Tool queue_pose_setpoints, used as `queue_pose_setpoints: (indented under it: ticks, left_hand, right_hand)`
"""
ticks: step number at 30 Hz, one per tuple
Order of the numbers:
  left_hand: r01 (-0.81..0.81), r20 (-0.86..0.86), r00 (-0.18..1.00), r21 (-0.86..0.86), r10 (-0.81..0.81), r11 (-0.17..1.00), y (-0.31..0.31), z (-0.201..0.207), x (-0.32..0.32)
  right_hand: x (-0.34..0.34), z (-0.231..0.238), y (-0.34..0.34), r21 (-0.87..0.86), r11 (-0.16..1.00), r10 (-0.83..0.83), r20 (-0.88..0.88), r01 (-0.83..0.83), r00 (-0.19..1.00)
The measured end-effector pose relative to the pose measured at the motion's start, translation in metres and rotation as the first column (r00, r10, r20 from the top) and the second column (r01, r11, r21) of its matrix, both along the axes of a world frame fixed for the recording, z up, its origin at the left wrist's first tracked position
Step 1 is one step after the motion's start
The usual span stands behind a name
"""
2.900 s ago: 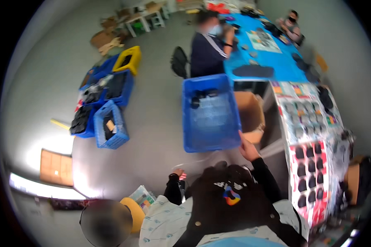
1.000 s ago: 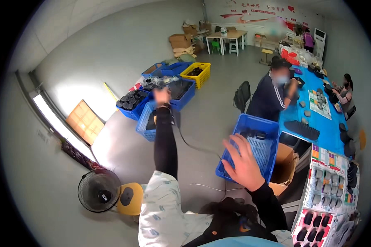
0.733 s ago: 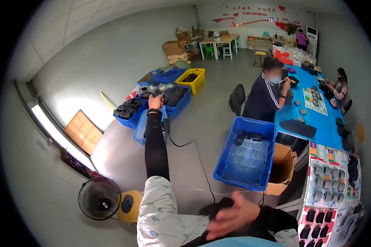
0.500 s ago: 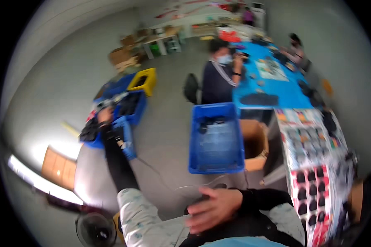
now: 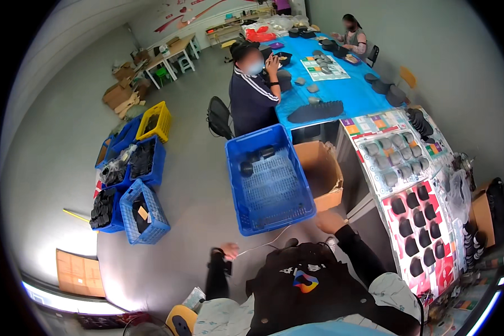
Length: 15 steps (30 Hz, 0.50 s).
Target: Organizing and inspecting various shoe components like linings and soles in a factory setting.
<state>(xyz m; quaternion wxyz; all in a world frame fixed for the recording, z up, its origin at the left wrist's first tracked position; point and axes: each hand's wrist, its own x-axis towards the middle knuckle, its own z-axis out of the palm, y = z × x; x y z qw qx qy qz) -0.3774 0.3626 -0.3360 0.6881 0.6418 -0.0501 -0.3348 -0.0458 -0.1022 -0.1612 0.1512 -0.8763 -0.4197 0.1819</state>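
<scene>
A blue plastic crate (image 5: 274,218) with a slotted floor stands in front of me. A few small black pieces (image 5: 256,158) lie in its far part. My right hand (image 5: 330,222) is by the crate's near right corner, beneath the cardboard box. Its fingers are partly hidden, and I cannot see whether it touches the crate. Low on the left, short of the crate, my left hand (image 5: 228,250) hangs over the floor. Its fingers look apart, and nothing shows in them.
An open cardboard box (image 5: 326,196) adjoins the crate. Blue crates (image 5: 145,224) and a yellow crate (image 5: 163,120) stand left. A side table (image 5: 383,193) bears rows of grey and black pieces. Two people sit at the blue table (image 5: 297,101). A thin cable (image 5: 263,245) crosses the floor.
My left hand has come back from the crates on the left. My right hand has moved from before my body toward the crate's near right corner. The view has swung right.
</scene>
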Motion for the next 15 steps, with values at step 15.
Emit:
queue_pose_setpoints:
  ticks: [15]
  left_hand:
    - [-0.643, -0.613, 0.185, 0.516, 0.768, 0.566, -0.151, -0.059, -0.104]
  right_hand:
    - [-0.069, -0.244, -0.161, -0.543, 0.839, -0.351, -0.530, 0.008, 0.772]
